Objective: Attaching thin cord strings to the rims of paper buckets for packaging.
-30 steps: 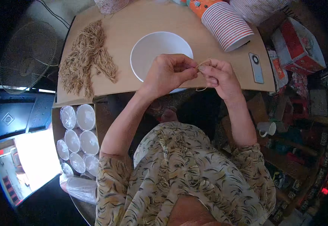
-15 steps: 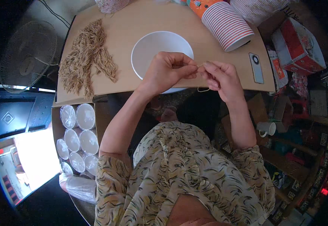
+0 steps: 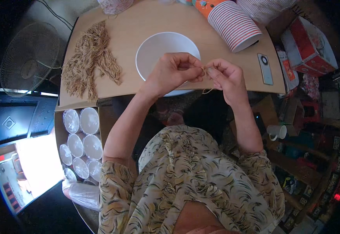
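Over the near rim of a white bowl (image 3: 154, 52), both hands meet in pinches, fingertips close together. My left hand (image 3: 176, 73) pinches a thin tan string between thumb and forefinger. My right hand (image 3: 229, 80) grips the same string (image 3: 208, 92), whose loose end hangs below it by the table's front edge. The bit between the fingertips is too small to make out. At the left of the table lies a heap of tan, crinkled strings (image 3: 87, 58) that look alike in colour.
A stack of striped paper cups (image 3: 234, 25) lies at the far right of the tabletop (image 3: 127, 23), with a phone (image 3: 265, 69) nearer. Wrapped cup stacks (image 3: 89, 121) fill a box at the left. A fan (image 3: 29, 62) stands beyond; a white mug (image 3: 277, 132) sits at the right.
My right hand has shifted slightly left, its fingertips now closer to my left hand's. The string's hanging end has moved a little left with it. My left hand barely moves.
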The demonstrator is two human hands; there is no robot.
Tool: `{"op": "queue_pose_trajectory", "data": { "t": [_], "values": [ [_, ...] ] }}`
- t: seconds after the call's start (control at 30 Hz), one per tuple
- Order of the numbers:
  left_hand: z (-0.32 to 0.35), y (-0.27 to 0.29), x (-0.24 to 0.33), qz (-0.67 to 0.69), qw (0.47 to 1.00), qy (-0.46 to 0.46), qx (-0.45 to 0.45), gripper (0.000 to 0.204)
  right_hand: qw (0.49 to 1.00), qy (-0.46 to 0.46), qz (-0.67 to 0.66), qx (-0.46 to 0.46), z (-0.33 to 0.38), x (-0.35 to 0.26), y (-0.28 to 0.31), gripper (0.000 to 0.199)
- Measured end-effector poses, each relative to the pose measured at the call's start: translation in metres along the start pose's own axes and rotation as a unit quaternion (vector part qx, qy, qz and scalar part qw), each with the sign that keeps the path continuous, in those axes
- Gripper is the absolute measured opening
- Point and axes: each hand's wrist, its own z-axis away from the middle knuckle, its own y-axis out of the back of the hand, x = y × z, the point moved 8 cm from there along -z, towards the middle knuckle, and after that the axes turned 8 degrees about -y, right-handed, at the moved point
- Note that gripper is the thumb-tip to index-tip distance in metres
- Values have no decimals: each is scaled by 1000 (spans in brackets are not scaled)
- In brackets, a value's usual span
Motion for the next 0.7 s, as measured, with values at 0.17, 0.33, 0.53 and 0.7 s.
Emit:
{"op": "queue_pose_trajectory", "data": {
  "t": [0.17, 0.33, 0.53, 0.7],
  "values": [
    [1, -1, 1, -9, 1000, -10, -2, 16, 999, -22, -30, -22, -2, 6, -4, 17],
    [1, 0, 1, -13, 999, -35, -11, 16, 1000, 7, 0, -22, 0, -2, -8, 16],
    [2, -3, 2, -16, 1000, -20, -13, 19, 998, -15, -48, -24, 0, 7, -7, 11],
    [3, -2, -2, 34, 999, 13, -22, 18, 992, -15, -111, -50, 1, 13, -10, 11]
  ]
}}
